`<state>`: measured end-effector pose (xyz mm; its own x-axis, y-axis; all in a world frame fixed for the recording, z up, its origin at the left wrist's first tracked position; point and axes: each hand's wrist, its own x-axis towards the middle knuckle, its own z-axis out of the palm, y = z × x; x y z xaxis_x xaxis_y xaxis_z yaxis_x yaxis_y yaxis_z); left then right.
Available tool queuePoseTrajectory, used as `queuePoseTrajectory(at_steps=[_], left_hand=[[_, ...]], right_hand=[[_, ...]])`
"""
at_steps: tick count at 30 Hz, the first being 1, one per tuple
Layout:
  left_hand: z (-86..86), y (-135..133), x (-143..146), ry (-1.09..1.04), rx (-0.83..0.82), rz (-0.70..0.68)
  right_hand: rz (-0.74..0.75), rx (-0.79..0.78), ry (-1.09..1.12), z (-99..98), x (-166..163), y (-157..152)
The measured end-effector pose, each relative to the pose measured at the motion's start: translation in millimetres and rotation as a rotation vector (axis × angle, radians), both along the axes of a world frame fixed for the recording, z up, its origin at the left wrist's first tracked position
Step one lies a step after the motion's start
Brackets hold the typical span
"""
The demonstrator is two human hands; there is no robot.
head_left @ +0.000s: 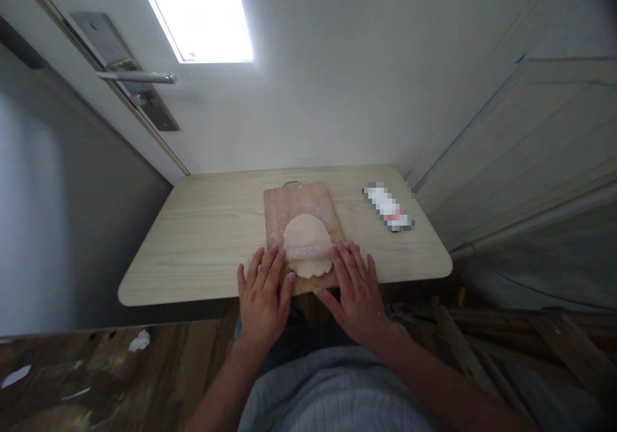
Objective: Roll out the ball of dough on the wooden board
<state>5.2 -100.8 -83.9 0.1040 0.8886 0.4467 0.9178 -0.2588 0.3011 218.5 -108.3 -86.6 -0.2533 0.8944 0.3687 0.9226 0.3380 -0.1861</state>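
A flattened sheet of pale dough (pixel 306 228) lies on a wooden cutting board (pixel 277 202). Across the dough's lower half runs a floured rolling pin (pixel 309 251); its ends are hidden under my fingers. My left hand (pixel 265 296) rests over the pin's left end, palm down, fingers stretched out and thumb apart. On the right end lies my right hand (pixel 357 294), also with straight fingers and the thumb spread toward the board. Below the pin, the dough's near edge is uneven. Flour dusts the board around the dough.
The board sits on a light wood table (pixel 207 226) against a white door with a metal handle (pixel 139 77). A phone-like object (pixel 388 207), blurred by pixels, lies at the table's right. Wooden bars (pixel 463 348) stand low at right; paper scraps (pixel 139 341) litter the floor.
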Motion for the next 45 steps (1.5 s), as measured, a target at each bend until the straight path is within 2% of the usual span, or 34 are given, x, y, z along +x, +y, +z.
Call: queuePoseTrajectory(at_steps=[12, 19, 27, 33, 39, 42, 45], left_hand=[[31.2, 46.1, 4.6, 0.068, -0.155, 0.031], [37.5, 79.1, 2.9, 0.098, -0.166, 0.021], [45.7, 110.1, 4.4, 0.125, -0.195, 0.031], [45.8, 93.6, 4.5, 0.123, -0.197, 0.015], [38.5, 51.4, 4.1, 0.051, -0.178, 0.001], [36.4, 26.4, 2.6, 0.003, -0.179, -0.023], [36.4, 10.9, 0.2, -0.059, -0.160, -0.034]], right_hand=[[-0.038, -0.064, 0.041, 13.1, -9.1, 60.3], [-0.056, -0.084, 0.040, 13.3, -14.4, 95.5], [-0.100, -0.139, 0.029, 33.0, -23.7, 127.7], [-0.103, -0.126, 0.045, 25.7, -21.5, 114.7], [-0.066, -0.086, 0.061, 19.0, -13.9, 67.7], [-0.040, -0.087, 0.075, 22.7, -7.6, 41.1], [-0.018, -0.092, 0.153, 27.9, 0.8, 30.5]])
